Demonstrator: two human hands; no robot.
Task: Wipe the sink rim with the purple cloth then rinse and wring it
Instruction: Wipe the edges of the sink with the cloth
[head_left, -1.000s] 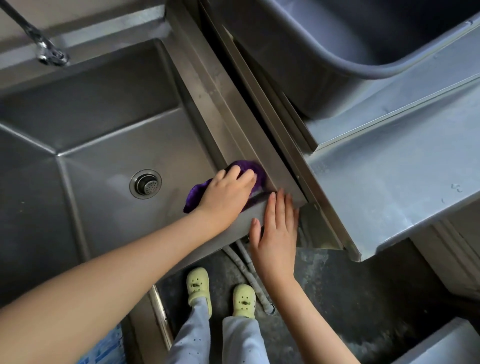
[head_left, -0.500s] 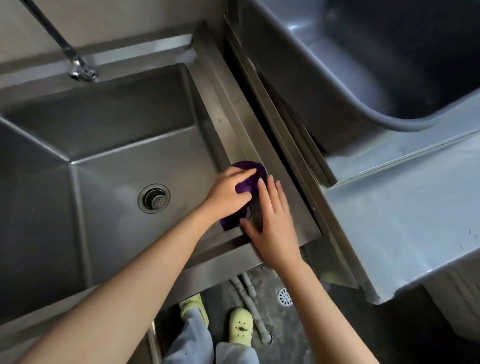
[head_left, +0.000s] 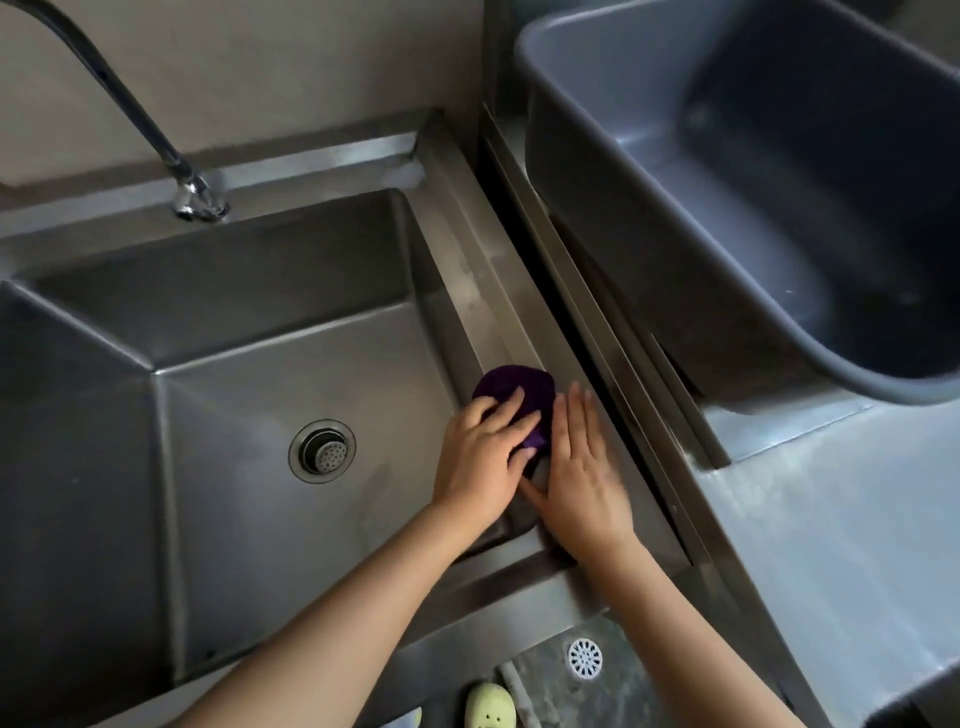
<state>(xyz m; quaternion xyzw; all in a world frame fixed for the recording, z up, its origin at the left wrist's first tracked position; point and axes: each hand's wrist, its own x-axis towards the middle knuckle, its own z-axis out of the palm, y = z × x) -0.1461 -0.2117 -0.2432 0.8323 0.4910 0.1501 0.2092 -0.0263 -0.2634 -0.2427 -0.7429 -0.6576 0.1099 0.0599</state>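
Note:
The purple cloth lies bunched on the right rim of the steel sink, near its front corner. My left hand presses down on the cloth, fingers spread over its near half. My right hand lies flat on the rim right beside the cloth, fingers together and pointing away from me, its edge touching the cloth. The far part of the cloth shows beyond my fingers.
A curved tap stands at the sink's back rim, and a round drain sits in the basin floor. A large grey tub rests on the steel counter to the right. Below are a floor drain and my shoe.
Both hands and the cloth slid along the right rim away from the front corner. My right hand came off the front edge onto the rim beside the cloth.

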